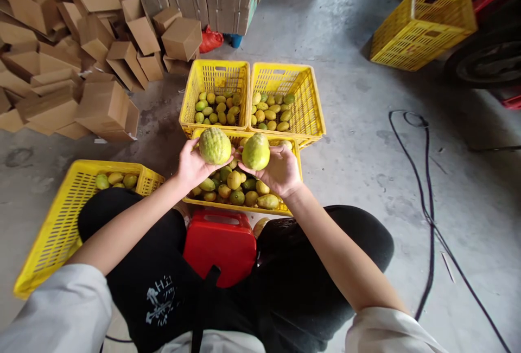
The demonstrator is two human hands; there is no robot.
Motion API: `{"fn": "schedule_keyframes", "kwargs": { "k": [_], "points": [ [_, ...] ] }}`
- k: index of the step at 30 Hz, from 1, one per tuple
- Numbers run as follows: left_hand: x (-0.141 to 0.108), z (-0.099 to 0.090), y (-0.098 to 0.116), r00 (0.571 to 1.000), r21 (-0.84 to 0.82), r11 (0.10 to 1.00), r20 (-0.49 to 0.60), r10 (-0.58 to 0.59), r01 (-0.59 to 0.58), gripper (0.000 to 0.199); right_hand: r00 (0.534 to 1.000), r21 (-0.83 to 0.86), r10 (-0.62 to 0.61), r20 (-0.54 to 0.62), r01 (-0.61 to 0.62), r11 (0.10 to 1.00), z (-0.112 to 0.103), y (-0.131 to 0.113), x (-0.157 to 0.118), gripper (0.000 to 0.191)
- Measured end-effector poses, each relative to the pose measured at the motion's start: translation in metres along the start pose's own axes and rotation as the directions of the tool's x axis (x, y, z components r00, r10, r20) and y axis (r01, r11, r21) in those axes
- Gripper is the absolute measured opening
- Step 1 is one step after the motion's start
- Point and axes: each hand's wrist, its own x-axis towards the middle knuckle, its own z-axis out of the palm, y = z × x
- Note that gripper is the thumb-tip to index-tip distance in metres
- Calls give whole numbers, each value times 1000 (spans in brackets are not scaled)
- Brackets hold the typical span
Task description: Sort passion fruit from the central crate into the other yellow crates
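My left hand (194, 167) holds up a bumpy yellow-green guava (215, 146), its palm and fingers cupped beneath and beside the fruit. Beside it, my right hand (280, 171) supports a smoother, pear-shaped guava (255, 152) on its fingers. The two fruits are slightly apart, and the fingertips of both hands come close together between them. Directly below is a yellow crate (240, 207) filled with similar green and yellow fruits (234, 180), partly hidden by my hands and forearms.
Two yellow crates, a left one (215, 65) and a right one (311, 98), hold fruits behind. Another yellow crate (52, 223) lies at my left. A red stool (220, 244) is between my legs. Cardboard boxes (101, 106) pile up left; a black cable (430, 223) runs along the floor right.
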Motion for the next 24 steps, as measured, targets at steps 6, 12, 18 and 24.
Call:
{"fn": "schedule_keyframes", "kwargs": {
  "k": [6, 12, 18, 24],
  "points": [
    [1, 4, 1, 998, 66, 996, -20, -54, 55, 43, 994, -24, -33, -106, 31, 999, -4, 2, 3, 33],
    [4, 1, -5, 995, 78, 994, -63, -71, 76, 42, 994, -99, -9, -105, -1, 995, -5, 7, 5, 36],
    [2, 0, -2, 997, 13, 999, -52, -49, 49, 42, 998, -48, -2, -68, -1, 999, -2, 4, 2, 32],
    [-2, 3, 0, 999, 14, 1000, -33, 26, -26, 41, 998, -52, -68, -3, 67, 996, 3, 0, 0, 34]
  ]
}}
